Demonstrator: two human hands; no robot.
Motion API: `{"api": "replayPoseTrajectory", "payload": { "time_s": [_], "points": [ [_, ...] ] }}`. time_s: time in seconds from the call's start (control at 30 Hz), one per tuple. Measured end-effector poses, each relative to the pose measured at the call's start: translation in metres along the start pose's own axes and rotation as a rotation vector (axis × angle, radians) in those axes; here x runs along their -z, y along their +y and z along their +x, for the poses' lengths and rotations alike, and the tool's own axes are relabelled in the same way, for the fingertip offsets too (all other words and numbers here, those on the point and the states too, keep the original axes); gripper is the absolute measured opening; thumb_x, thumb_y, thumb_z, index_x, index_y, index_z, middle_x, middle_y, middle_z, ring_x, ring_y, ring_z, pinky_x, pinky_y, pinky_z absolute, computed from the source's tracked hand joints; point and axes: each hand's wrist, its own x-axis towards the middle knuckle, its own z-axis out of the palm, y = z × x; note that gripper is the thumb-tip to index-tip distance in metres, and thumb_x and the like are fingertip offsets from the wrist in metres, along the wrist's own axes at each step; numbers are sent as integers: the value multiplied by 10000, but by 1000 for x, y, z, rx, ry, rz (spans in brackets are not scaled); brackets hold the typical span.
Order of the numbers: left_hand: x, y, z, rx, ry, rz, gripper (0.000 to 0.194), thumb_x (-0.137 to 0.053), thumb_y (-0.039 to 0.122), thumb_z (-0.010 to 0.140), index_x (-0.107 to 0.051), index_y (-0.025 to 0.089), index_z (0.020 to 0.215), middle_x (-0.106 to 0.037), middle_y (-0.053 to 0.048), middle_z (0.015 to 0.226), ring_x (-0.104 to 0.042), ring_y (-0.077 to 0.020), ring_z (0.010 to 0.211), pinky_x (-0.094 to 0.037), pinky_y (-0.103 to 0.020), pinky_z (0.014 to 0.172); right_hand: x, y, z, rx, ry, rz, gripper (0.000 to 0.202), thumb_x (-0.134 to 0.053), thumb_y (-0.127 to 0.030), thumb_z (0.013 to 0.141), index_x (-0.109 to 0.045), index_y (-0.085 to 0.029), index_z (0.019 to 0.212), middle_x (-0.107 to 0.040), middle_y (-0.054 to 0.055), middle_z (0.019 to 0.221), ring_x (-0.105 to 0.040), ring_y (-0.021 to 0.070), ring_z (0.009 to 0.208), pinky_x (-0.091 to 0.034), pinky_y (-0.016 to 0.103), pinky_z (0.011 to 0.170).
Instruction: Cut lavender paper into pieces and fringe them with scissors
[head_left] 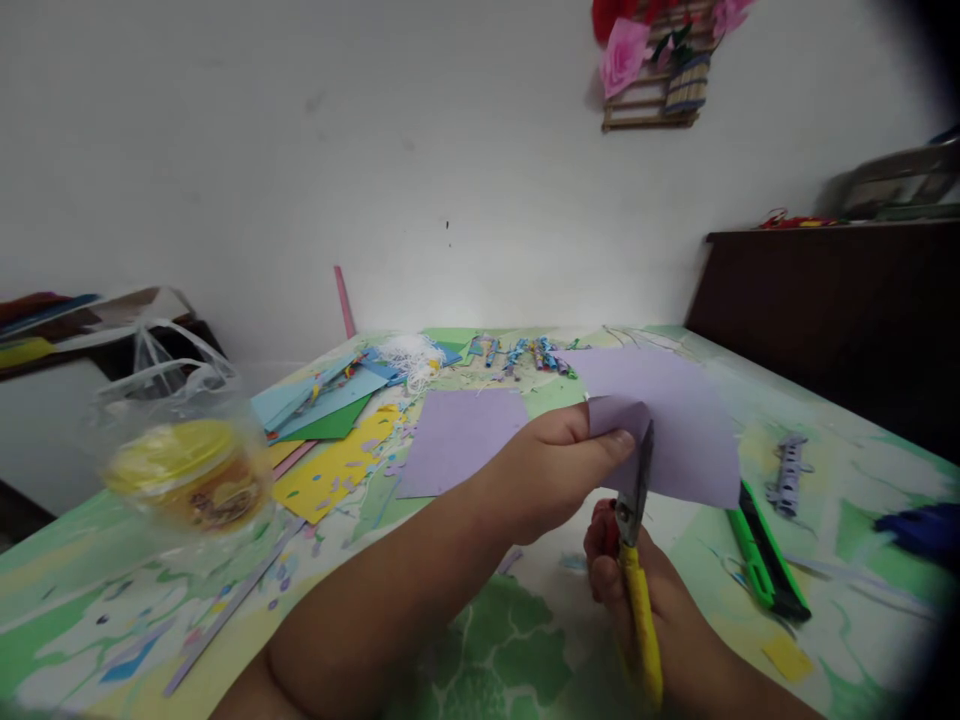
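My left hand (562, 465) pinches a sheet of purple paper (675, 430) by its left part, thumb on top. In my right hand (626, 590) is a pair of scissors (637, 600) with a yellow handle and a red part by the fingers. The scissor blades point up and meet the paper just right of my left thumb, where the edge is cut and curls. A second purple sheet (461, 440) lies flat on the table behind my left forearm. Right of the held paper lies a green cutter knife (766, 560).
At left, a plastic bag holds a yellow-lidded tub (180, 475). Yellow paper (341, 475) with scraps and blue sheets (330, 390) lie beyond it. Small rolled paper pieces (536, 355) sit at the back. A purple cut-out strip (789, 475) and blue object (922, 530) are at right.
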Motion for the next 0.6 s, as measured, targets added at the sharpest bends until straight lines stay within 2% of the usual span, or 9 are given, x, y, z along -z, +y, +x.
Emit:
{"api": "replayPoseTrajectory", "payload": {
  "time_s": [0.33, 0.6],
  "points": [
    [0, -3, 0, -20, -46, -27, 99, -597, 196, 731, -694, 195, 749, -623, 6, 728, -535, -112, 743, -378, -259, 763, -3, 2, 3, -11, -4, -36, 233, -396, -447, 851, -438, -224, 800, -501, -5, 685, -485, 159, 592, -411, 307, 518],
    [-1, -2, -1, -33, -59, -15, 89, -603, 210, 720, -680, 186, 758, -610, 9, 722, -529, -116, 751, -369, -271, 791, -3, 8, 2, -26, -35, -5, 224, -396, -444, 857, -403, -225, 811, -479, -11, 683, -483, 153, 595, -399, 298, 510]
  ]
}}
